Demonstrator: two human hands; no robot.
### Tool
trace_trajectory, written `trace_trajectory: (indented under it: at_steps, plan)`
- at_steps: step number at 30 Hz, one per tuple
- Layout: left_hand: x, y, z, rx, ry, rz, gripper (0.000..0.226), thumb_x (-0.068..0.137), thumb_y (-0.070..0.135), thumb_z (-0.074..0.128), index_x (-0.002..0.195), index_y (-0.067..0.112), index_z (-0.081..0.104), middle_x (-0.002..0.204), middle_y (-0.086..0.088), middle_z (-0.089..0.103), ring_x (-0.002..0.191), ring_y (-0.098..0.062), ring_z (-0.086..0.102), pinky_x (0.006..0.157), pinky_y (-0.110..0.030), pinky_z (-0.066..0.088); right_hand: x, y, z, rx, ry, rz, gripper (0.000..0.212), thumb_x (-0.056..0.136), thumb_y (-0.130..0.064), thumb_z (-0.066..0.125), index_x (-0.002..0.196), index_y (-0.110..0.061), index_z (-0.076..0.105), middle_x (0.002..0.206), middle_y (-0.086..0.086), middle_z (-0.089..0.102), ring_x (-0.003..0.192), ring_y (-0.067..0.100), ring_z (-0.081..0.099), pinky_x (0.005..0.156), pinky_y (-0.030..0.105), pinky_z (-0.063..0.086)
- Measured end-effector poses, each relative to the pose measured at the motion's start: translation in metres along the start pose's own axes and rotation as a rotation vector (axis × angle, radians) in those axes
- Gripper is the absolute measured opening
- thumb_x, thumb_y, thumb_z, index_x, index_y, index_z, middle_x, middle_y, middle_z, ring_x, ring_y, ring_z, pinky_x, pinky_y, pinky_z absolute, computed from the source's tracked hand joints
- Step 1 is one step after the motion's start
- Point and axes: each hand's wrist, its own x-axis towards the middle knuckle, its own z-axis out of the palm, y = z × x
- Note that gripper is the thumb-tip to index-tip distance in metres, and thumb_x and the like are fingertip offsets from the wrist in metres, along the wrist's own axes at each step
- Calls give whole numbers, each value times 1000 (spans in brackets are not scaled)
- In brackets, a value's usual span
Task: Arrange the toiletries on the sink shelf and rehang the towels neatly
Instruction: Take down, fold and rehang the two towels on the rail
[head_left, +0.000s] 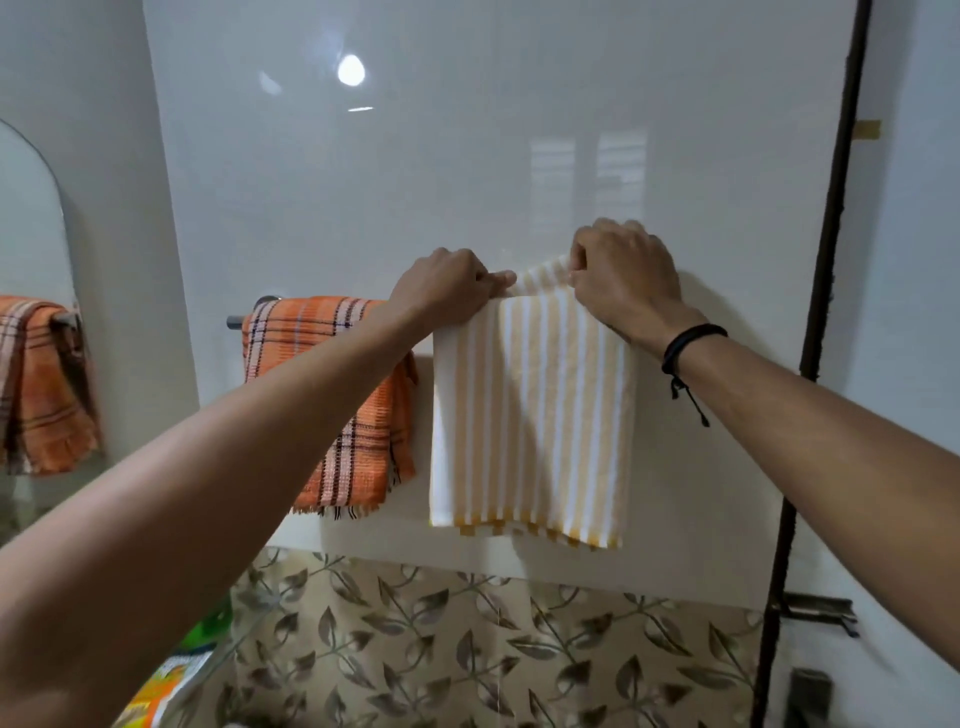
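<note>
A yellow-and-white striped towel (530, 415) hangs folded over the wall towel bar (236, 321). My left hand (447, 291) pinches its top left edge and my right hand (621, 275) pinches its top right edge, both at bar height. To the left on the same bar hangs an orange plaid towel (306, 343), partly behind my left forearm. Most of the bar is hidden by the towels; only its left end shows.
A mirror (31, 249) at the left edge reflects the orange towel. A glass shelf (228, 654) with a green bottle (205, 631) and an orange packet (166, 691) sits at bottom left. A dark vertical frame (831, 249) runs down the right. Leaf-patterned tiles (467, 649) lie below.
</note>
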Motion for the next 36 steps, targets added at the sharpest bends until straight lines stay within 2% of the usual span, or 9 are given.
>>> trace_trajectory:
  at_steps: [3,5,7,11,13,17,22,29,36]
  plan:
    - [2,1,0,-33,-193,-105,80,92,80,32,85,9,68,108,-20,68,102,-38,63,85,-40,47,-2,-1,-10,107,-206,106,59,98,-56,48,61,-10,53,63,4,59,63,28,60,62,34,45]
    - [2,0,3,-104,-292,-166,95,93,80,26,129,1,62,144,-25,55,131,-39,53,107,-44,40,-3,-2,-14,94,-359,150,71,95,-71,35,55,-13,41,53,3,51,51,24,54,59,33,45]
    - [-1,0,4,-149,-317,-170,97,94,79,25,147,0,48,156,-24,42,143,-37,42,117,-45,31,-6,-4,-15,72,-542,185,76,90,-81,23,62,-14,45,58,3,51,54,22,52,62,34,44]
    - [-2,0,6,-135,-236,-111,91,94,78,25,133,4,62,144,-23,56,128,-38,55,106,-44,42,-12,-2,-15,134,-679,162,90,89,-82,10,96,-11,64,82,4,65,80,23,63,78,37,46]
    - [-5,0,7,-115,-153,-68,81,96,75,27,120,10,70,132,-19,64,117,-37,60,93,-41,44,-18,-3,-14,78,-542,81,80,94,-76,15,106,-15,64,96,2,67,90,22,63,83,38,45]
    - [-14,5,9,-111,-42,-37,74,97,74,28,95,15,72,104,-11,68,99,-34,63,78,-38,43,-35,-5,-12,82,-180,-126,41,102,-56,34,98,-23,57,99,-5,59,91,19,58,91,41,41]
    - [-24,9,18,-118,-82,-35,78,98,74,21,119,18,71,122,-17,68,109,-37,61,84,-40,42,-50,2,-5,141,-228,-150,46,102,-58,32,119,-23,55,117,-2,64,105,22,61,94,42,39]
    - [-28,13,18,-121,-43,-51,78,98,73,21,122,15,68,122,-20,66,110,-40,60,88,-43,43,-53,-1,-3,156,-253,-41,48,104,-55,27,123,-24,58,122,0,60,116,24,52,98,45,34]
    - [-36,14,17,-114,17,-22,49,104,60,25,95,20,51,96,-6,60,104,-32,56,87,-45,35,-60,-7,-5,169,-218,34,44,105,-51,29,128,-29,59,126,-3,50,121,22,43,99,41,30]
